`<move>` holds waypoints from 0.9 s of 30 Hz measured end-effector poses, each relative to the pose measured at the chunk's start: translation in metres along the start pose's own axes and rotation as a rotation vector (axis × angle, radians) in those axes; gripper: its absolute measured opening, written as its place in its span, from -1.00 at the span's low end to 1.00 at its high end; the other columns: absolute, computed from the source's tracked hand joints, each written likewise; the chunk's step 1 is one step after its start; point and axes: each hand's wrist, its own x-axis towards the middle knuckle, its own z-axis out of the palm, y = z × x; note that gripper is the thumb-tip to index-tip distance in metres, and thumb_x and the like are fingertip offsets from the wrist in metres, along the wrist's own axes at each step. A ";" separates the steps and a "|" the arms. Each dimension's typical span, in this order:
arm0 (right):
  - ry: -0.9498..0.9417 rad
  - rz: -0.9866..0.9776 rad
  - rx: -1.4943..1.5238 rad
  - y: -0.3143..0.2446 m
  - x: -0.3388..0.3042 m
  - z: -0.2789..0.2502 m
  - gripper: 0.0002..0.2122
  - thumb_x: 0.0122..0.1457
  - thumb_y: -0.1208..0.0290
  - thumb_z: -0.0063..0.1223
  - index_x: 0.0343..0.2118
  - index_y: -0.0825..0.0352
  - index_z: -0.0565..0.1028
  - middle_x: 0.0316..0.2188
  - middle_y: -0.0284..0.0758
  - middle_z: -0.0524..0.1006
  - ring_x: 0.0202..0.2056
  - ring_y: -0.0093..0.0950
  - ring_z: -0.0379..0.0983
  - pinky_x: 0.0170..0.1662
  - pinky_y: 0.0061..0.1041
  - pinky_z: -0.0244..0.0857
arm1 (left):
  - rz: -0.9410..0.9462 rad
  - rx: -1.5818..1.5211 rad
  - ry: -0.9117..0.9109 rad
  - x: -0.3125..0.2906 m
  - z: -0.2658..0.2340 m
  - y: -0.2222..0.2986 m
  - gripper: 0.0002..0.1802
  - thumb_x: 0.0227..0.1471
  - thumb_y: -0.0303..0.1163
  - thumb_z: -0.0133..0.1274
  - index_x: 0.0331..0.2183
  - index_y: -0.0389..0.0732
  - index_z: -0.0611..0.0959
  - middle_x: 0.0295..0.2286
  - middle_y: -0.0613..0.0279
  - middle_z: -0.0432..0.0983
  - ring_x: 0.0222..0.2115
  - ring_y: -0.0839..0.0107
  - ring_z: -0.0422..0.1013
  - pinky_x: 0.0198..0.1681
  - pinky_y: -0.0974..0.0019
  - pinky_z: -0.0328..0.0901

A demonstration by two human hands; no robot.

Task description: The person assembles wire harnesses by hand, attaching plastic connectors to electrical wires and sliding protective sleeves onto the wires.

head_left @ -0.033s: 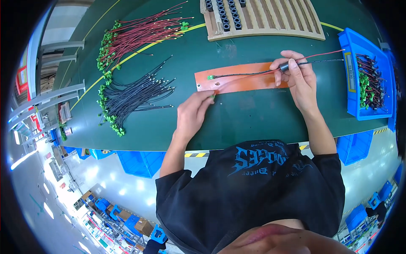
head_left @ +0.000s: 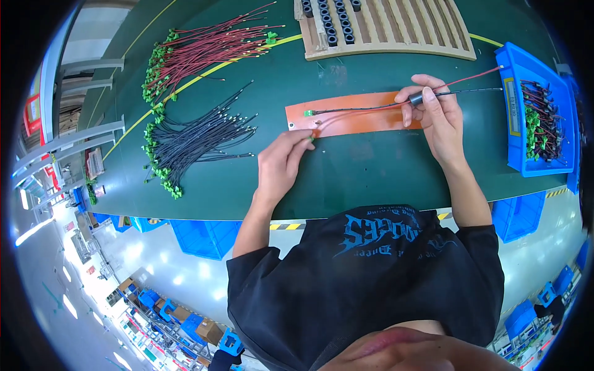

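Our right hand [head_left: 438, 120], above the right end of the orange strip [head_left: 365, 127], holds a black sleeve [head_left: 416, 98] between thumb and fingers, and a red wire [head_left: 473, 77] and a black wire [head_left: 346, 110] appear to pass through it. Our left hand [head_left: 279, 162], at the near left edge of the strip, has its fingertips closed in a narrow pinch on the other end of the red wire. The green connector [head_left: 309, 113] of the black wire lies over the strip's left part; whether it touches, we cannot tell. To do this well, we think we should hold the sleeve lightly, draw the red wire gently and bring both connectors level, without twisting the wires. To the right of the strip, the wall of the blue bin [head_left: 516, 148] is very near the free wire tips, so it could catch them. Left of the strip are a red wire bundle [head_left: 210, 52] and, nearer to us, a black wire bundle [head_left: 201, 139]. Beyond the strip, a wooden rack [head_left: 396, 49] bears more sleeves [head_left: 349, 38], out of the way.
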 end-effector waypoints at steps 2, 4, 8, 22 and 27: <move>-0.011 -0.008 0.001 0.002 -0.001 -0.002 -0.73 0.45 0.32 -0.22 0.08 0.34 0.35 -0.19 -0.11 0.55 -0.36 -0.56 0.42 -0.32 -0.57 0.39 | -0.168 -0.153 0.065 0.008 0.000 0.004 -0.78 0.09 -0.60 0.15 -0.17 -0.34 0.66 -0.32 0.08 0.64 -0.33 0.32 0.60 -0.26 0.36 0.46; -0.017 -0.018 0.004 0.002 -0.001 -0.001 -0.73 0.45 0.32 -0.22 0.09 0.34 0.35 -0.18 -0.11 0.55 -0.36 -0.56 0.43 -0.32 -0.57 0.38 | -0.116 -0.159 0.079 0.015 0.001 0.001 -0.78 0.08 -0.60 0.16 -0.17 -0.33 0.66 -0.32 0.09 0.64 -0.35 0.32 0.60 -0.26 0.36 0.46; -0.013 -0.023 0.002 0.002 -0.001 -0.001 -0.74 0.45 0.34 -0.24 0.08 0.34 0.35 -0.17 -0.09 0.55 -0.36 -0.56 0.43 -0.33 -0.58 0.38 | -0.163 -0.163 0.105 0.022 0.002 0.010 -0.76 0.04 -0.60 0.20 -0.18 -0.31 0.69 -0.29 0.10 0.64 -0.35 0.33 0.59 -0.26 0.37 0.47; -0.022 -0.014 -0.004 -0.003 0.000 -0.002 -0.69 0.47 0.29 -0.28 0.02 0.43 0.40 -0.19 -0.11 0.54 -0.37 -0.56 0.42 -0.34 -0.58 0.39 | 0.009 0.145 0.043 0.033 0.003 0.007 -0.83 -0.07 -0.62 0.26 -0.32 -0.33 0.73 -0.26 0.06 0.58 -0.31 0.24 0.52 -0.28 0.34 0.43; 0.032 0.024 0.028 -0.003 0.001 -0.005 -0.64 0.47 0.24 -0.30 0.02 0.45 0.43 -0.25 -0.18 0.53 -0.41 -0.56 0.39 -0.36 -0.59 0.37 | 0.058 0.279 0.019 0.049 -0.007 0.035 -0.80 -0.03 -0.58 0.25 -0.27 -0.30 0.71 -0.23 0.09 0.53 -0.23 0.21 0.45 -0.21 0.26 0.39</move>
